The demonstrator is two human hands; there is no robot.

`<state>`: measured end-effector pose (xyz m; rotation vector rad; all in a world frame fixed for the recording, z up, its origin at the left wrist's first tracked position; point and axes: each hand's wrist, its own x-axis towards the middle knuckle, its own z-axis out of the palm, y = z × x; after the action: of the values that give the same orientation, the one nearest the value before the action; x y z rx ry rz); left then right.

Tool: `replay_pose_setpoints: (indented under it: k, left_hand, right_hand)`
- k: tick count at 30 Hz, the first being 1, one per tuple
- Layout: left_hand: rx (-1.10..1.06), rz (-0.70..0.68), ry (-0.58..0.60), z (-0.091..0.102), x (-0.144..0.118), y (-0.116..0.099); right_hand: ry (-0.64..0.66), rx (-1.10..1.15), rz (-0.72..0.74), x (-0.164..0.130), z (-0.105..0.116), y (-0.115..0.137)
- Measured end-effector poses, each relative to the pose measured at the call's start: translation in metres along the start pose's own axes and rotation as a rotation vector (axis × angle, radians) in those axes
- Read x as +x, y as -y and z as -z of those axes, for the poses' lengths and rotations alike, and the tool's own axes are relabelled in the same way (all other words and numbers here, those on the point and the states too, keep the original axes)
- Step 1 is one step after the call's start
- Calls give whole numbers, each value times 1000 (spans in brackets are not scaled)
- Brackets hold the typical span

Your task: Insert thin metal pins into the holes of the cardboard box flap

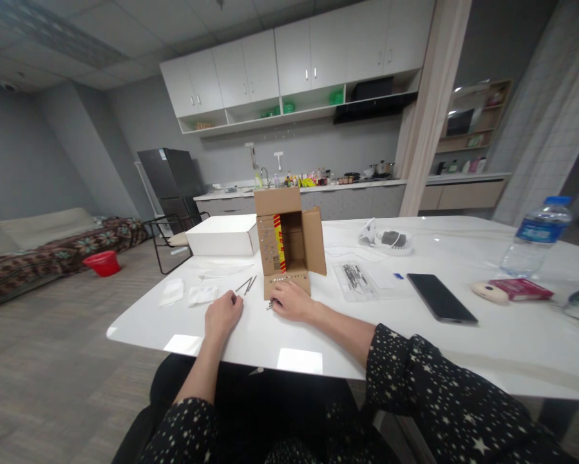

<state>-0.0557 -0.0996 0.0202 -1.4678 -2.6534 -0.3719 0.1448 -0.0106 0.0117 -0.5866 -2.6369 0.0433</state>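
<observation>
An open cardboard box (314, 241) stands upright on the table, its opening toward me. Small metal pieces dot its left flap, and a row of them runs along its front flap (268, 290). My right hand (292, 301) is at this front flap with fingers bent and closed; what they grip is hidden. A few small metal screws (269, 305) show by its fingertips. My left hand (224, 314) rests curled on the table left of the box, and I cannot make out anything inside it. Just beyond it lie thin metal rods, perhaps long screws (249, 285).
On the white table (255, 345) are a white box (221, 235), crumpled white plastic (173, 292), a clear case of small metal parts (354, 277), a black phone (441, 298), a red packet (521, 289) and a water bottle (535, 235). A white dish (404, 248) stands farther back.
</observation>
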Motion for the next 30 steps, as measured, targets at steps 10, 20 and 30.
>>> replay_pose_setpoints:
  k: [10, 20, 30]
  left_hand:
    - [-6, 8, 15, 3, -1, -2]
    - [11, -10, -3, -4, 4, 4]
    - [16, -7, -7, -4, 5, 4]
  right_hand:
    - [-118, 3, -117, 3, 0, -4]
    - [-192, -101, -393, 1, 9, -17]
    - [-219, -131, -367, 3, 7, -24]
